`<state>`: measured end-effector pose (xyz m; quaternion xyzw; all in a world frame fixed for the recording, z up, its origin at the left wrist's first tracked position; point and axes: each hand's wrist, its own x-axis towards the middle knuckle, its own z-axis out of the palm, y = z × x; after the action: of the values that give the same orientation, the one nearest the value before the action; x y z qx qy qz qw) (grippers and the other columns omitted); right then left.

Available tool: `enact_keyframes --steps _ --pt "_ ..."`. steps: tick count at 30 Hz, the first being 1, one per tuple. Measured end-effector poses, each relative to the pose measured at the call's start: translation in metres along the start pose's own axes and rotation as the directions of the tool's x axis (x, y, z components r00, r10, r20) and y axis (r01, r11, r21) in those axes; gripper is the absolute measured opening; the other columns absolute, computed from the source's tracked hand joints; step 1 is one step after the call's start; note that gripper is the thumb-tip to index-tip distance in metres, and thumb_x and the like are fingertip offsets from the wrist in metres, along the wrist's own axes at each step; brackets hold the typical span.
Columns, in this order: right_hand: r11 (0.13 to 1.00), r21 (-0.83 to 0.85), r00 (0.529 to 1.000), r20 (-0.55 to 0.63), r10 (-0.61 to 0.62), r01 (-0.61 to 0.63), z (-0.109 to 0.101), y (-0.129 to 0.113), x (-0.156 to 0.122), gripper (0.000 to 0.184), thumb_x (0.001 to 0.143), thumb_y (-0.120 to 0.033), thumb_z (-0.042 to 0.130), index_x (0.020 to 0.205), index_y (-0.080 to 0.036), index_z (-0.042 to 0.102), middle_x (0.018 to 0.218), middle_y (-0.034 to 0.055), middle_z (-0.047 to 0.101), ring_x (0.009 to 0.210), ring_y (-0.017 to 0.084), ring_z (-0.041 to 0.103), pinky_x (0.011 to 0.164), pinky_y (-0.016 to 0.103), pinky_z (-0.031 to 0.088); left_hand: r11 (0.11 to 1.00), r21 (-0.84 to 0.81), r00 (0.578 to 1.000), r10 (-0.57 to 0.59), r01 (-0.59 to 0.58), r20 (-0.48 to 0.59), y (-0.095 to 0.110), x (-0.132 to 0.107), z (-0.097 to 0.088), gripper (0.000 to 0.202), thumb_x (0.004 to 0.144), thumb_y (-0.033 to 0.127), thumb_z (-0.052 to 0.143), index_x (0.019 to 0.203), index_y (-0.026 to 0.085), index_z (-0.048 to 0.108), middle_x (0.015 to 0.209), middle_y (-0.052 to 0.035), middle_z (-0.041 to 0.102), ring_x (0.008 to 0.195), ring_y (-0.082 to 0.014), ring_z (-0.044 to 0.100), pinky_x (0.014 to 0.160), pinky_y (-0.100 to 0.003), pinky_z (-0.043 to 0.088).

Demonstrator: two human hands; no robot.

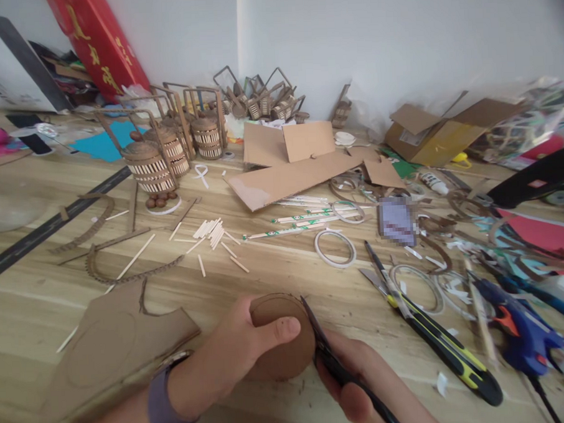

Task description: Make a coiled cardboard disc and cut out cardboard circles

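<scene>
My left hand [241, 338] grips a round brown cardboard disc [288, 348], thumb lying across its face. A drawn line curves along the disc's upper edge. In my right hand [359, 370] is a pair of black scissors [323, 347], with the blades against the disc's right edge. The fingers beneath the disc are hidden. To the left of my wrist lies a larger cardboard offcut [105, 344] with a circle drawn on it and a curved notch cut out of its top. A yellow-and-black utility knife [431, 326] rests to the right, blade out.
Small wooden sticks [210, 232] lie scattered ahead, near rolls of double-sided tape [335, 264]. A blue glue gun [525, 332] is at the right. Handled miniature baskets [149, 167] stand back left, with cardboard sheets [290, 177] and an open box [442, 129] further right.
</scene>
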<state>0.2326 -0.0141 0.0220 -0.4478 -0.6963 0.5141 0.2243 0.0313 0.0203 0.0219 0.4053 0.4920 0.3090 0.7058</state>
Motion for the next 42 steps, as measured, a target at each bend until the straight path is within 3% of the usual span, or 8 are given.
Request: enact_keyframes --steps 7,14,21,26,30,34,38,42 --pt "0.992 0.110 0.998 0.035 0.059 -0.062 -0.0014 -0.0009 0.0015 0.075 0.075 -0.093 0.037 0.076 -0.019 0.054 0.065 -0.0062 0.032 0.058 0.011 0.024 0.051 0.025 0.023 1.000 0.013 1.000 0.008 -0.009 0.017 -0.0007 0.0009 -0.0001 0.036 0.069 0.043 0.080 0.097 0.021 0.075 0.098 -0.0026 0.081 0.099 -0.0286 0.071 0.084 -0.035 0.054" --pt "0.994 0.079 0.997 0.031 0.073 -0.075 -0.0037 -0.0087 0.0017 0.077 0.073 -0.094 0.036 0.084 -0.020 0.059 0.065 -0.0058 0.034 0.059 0.013 0.025 0.054 0.025 0.029 1.000 0.005 0.998 -0.015 0.015 -0.055 -0.0018 -0.0003 -0.0007 0.042 0.067 0.042 0.083 0.101 0.021 0.072 0.101 -0.0014 0.081 0.100 -0.0273 0.071 0.084 -0.034 0.055" --pt "0.992 0.122 1.000 0.016 0.020 -0.021 -0.0012 -0.0062 0.0024 0.074 0.076 -0.089 0.042 0.092 -0.020 0.065 0.064 -0.0062 0.034 0.058 0.013 0.025 0.061 0.025 0.035 0.999 0.035 0.999 0.014 -0.013 -0.034 0.0008 -0.0002 0.0007 0.035 0.068 0.041 0.081 0.097 0.023 0.075 0.099 -0.0005 0.081 0.099 -0.0276 0.072 0.084 -0.035 0.055" --pt "0.991 0.134 1.000 0.022 0.021 -0.023 0.0005 -0.0036 0.0020 0.075 0.077 -0.089 0.042 0.091 -0.019 0.065 0.064 -0.0063 0.033 0.058 0.012 0.024 0.055 0.025 0.029 0.998 0.055 1.000 0.015 -0.013 -0.027 -0.0005 0.0002 -0.0008 0.034 0.069 0.041 0.080 0.098 0.023 0.076 0.097 0.0003 0.082 0.098 -0.0268 0.072 0.083 -0.033 0.054" --pt "0.989 0.137 0.998 0.030 0.048 -0.051 0.0003 -0.0060 0.0026 0.075 0.077 -0.089 0.040 0.087 -0.019 0.064 0.065 -0.0062 0.031 0.059 0.012 0.022 0.054 0.025 0.026 0.999 0.030 0.999 0.023 -0.024 0.041 0.0010 0.0001 -0.0006 0.030 0.072 0.040 0.078 0.097 0.023 0.077 0.098 0.0007 0.082 0.099 -0.0263 0.072 0.084 -0.033 0.054" --pt "0.993 0.104 0.998 0.022 0.057 -0.059 0.0003 -0.0056 0.0033 0.077 0.076 -0.091 0.037 0.084 -0.018 0.062 0.064 -0.0061 0.030 0.059 0.012 0.022 0.053 0.026 0.024 0.999 0.050 1.000 0.015 -0.015 0.002 0.0021 -0.0006 -0.0005 0.032 0.071 0.040 0.079 0.098 0.023 0.077 0.097 0.0008 0.082 0.098 -0.0262 0.072 0.083 -0.032 0.054" --pt "0.993 0.104 0.998 0.013 0.062 -0.063 0.0004 -0.0032 0.0033 0.076 0.076 -0.091 0.038 0.084 -0.019 0.059 0.064 -0.0061 0.029 0.059 0.012 0.022 0.052 0.026 0.023 0.998 0.062 0.999 0.020 -0.022 0.036 0.0017 -0.0002 -0.0014 0.029 0.072 0.040 0.078 0.096 0.023 0.077 0.095 0.0004 0.082 0.097 -0.0260 0.071 0.082 -0.032 0.054" --pt "0.992 0.114 0.999 0.004 0.048 -0.048 0.0009 -0.0038 0.0017 0.073 0.078 -0.089 0.038 0.083 -0.019 0.058 0.065 -0.0061 0.027 0.059 0.012 0.021 0.052 0.025 0.023 0.997 0.076 1.000 -0.006 0.005 0.002 0.0001 0.0009 -0.0016 0.039 0.068 0.044 0.080 0.100 0.021 0.075 0.097 -0.0016 0.081 0.096 -0.0275 0.071 0.082 -0.034 0.054"
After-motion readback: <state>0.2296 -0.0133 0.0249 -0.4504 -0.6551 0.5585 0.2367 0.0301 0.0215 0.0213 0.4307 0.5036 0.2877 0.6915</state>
